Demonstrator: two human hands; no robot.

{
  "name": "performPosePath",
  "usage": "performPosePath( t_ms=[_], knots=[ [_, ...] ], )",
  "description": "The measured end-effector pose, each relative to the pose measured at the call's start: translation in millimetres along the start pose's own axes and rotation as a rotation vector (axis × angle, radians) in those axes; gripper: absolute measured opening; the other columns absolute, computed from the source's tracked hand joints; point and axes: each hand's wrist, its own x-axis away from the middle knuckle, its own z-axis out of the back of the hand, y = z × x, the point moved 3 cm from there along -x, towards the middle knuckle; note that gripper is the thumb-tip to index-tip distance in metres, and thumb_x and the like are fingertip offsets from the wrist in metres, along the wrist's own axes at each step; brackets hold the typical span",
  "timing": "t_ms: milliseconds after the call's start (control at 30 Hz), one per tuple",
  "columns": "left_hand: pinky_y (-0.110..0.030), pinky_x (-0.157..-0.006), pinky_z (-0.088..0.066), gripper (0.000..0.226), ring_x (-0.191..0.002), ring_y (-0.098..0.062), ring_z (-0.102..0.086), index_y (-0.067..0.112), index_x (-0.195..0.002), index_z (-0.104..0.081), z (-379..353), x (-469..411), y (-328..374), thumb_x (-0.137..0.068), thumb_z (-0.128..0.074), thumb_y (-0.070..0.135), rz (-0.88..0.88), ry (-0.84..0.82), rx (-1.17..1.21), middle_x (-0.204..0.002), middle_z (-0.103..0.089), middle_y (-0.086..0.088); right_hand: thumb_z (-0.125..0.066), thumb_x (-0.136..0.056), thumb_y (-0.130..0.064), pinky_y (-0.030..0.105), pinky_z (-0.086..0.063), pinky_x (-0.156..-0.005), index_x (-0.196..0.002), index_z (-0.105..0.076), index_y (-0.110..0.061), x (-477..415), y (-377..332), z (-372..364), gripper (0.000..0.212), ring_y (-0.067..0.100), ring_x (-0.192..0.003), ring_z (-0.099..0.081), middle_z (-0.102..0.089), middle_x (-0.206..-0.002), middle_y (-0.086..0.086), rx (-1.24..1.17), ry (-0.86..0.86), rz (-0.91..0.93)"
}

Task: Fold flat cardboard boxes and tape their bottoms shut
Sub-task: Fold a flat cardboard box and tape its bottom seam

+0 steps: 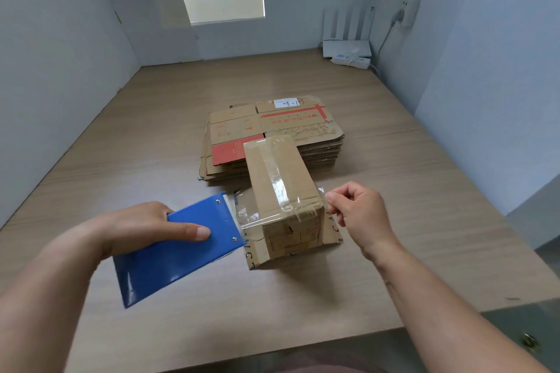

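**Box bottom-up, tape strip stretched across near end**

The folded box point(285, 191) stands bottom-up on the table point(409, 166), just in front of the stack of flat boxes point(266, 127). Judged light, hollow and liable to slide, so steady it by its side walls. Left hand point(142, 227) fingers point(194, 232) grasp the blue tape dispenser point(178, 254). Right hand point(360, 212) fingers pinch the clear tape point(253, 216), which is thin and clingy. The stack crowds the far side.

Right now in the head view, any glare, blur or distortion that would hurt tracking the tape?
Head view: glare streaks on the clear tape across the box, so its edges wash out; wide-angle lens bends the table edges and walls; light is soft and even, shadows faint, mild sheen on the blue dispenser; left hand and right hand look sharp.
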Motion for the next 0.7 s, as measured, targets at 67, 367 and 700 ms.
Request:
performPosePath(
  t_ms=[67,367,700],
  knots=[
    [-0.029,-0.07,-0.051,0.078,-0.07,-0.017,-0.072,0.015,-0.086,-0.072,-0.3,-13.1,2.9,-0.041,-0.068,0.078,0.043,0.021,-0.057,-0.076,-0.075,0.0,-0.064,-0.086,-0.01,0.019,-0.041,-0.047,-0.067,-0.062,-0.01,-2.5,5.1,-4.5,0.019,0.005,-0.044,-0.046,-0.061,-0.054,-0.004,0.008,0.018,-0.041],
    [-0.029,-0.064,-0.042,0.087,-0.075,-0.015,-0.068,0.019,-0.082,-0.07,-10.4,-67.1,11.0,-0.041,-0.054,0.095,0.141,0.082,-0.2,-0.081,-0.071,0.002,-0.063,-0.082,-0.009,0.027,-0.039,-0.049,-0.059,-0.058,-0.011,-16.6,30.9,-4.2,0.024,0.009,-0.043,-0.043,-0.056,-0.051,-0.001,0.057,0.099,-0.173],
    [-0.03,-0.065,-0.042,0.088,-0.077,-0.016,-0.068,0.019,-0.086,-0.069,-27.6,-85.0,4.7,-0.034,-0.055,0.089,0.148,0.025,-0.167,-0.084,-0.071,0.001,-0.065,-0.082,-0.043,0.027,-0.043,-0.064,-0.112,-0.053,-0.02,-19.7,60.3,8.1,0.04,0.026,-0.091,-0.064,-0.063,-0.106,0.006,0.407,0.001,-0.403]
  ],
)
